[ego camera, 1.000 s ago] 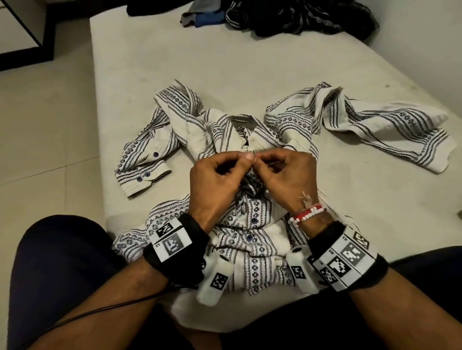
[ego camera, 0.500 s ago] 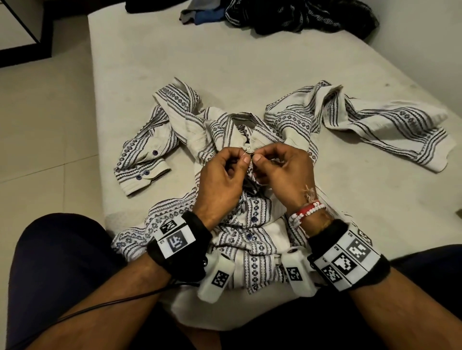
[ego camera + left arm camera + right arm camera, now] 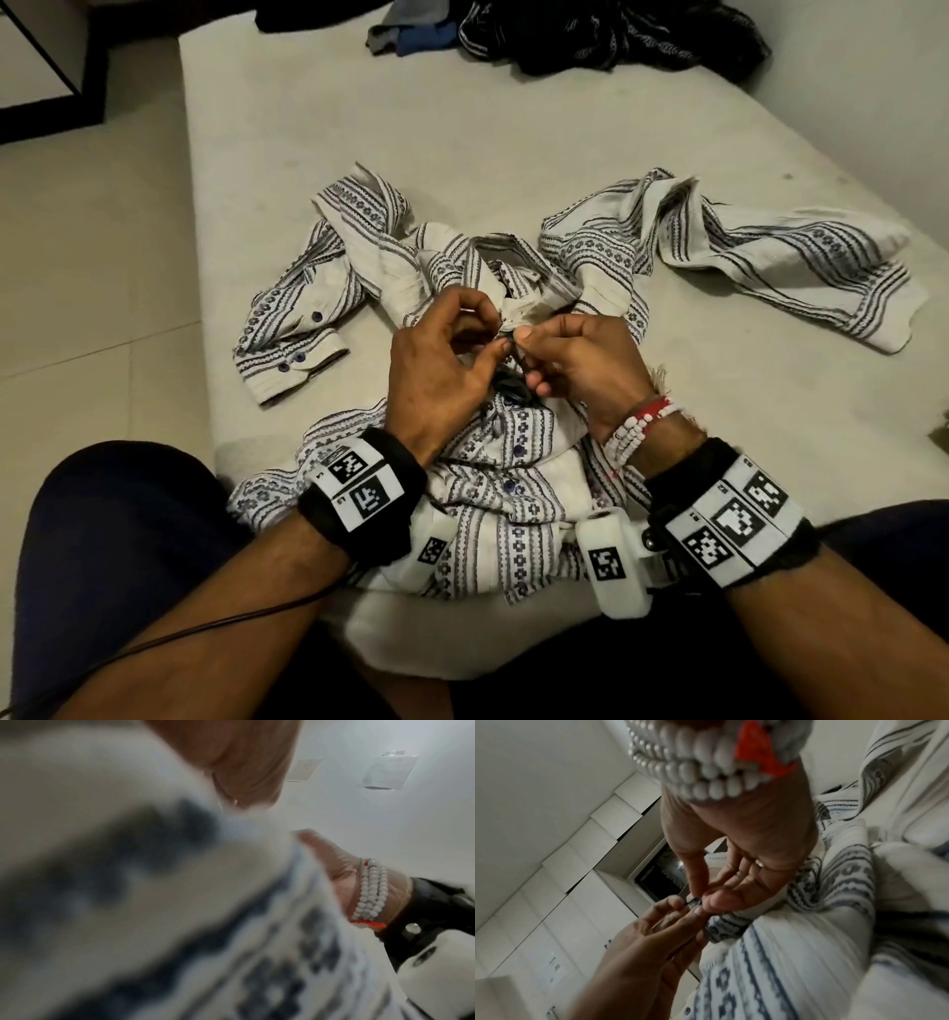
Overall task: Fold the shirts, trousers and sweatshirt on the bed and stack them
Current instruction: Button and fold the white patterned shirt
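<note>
Two hands meet at centre frame in the head view, fingertips nearly touching. Left hand (image 3: 441, 370) pinches a bit of the shirt (image 3: 513, 493) placket betw. thumb and forefinger; right hand (image 3: 580, 370) pinches the opposite edge, where the right wrist view shows a small dark button (image 3: 697, 902) caught betw. the fingers (image 3: 716, 902). So both are clenched on cloth, neither released. Looks like buttoning near the collar before folding, tho I can't tell if the button is thru the hole yet.

To do it well: keep the two edges level, hold the hole side taut w/ the left, tip the button edge-on and push thru w/ the right thumb, don't drag the whole front up.

Outward: the shirt, white w/ dark patterned stripes, lies at frame centre on the bed (image 3: 257, 154), its lower front bunched betw. the wrists near the bed's near edge. One sleeve crumples to centre left, the other stretches to upper right. Both need flattening next.

A dark clothes pile (image 3: 590, 36) sits at the top of frame, well apart, unfolded.
</note>
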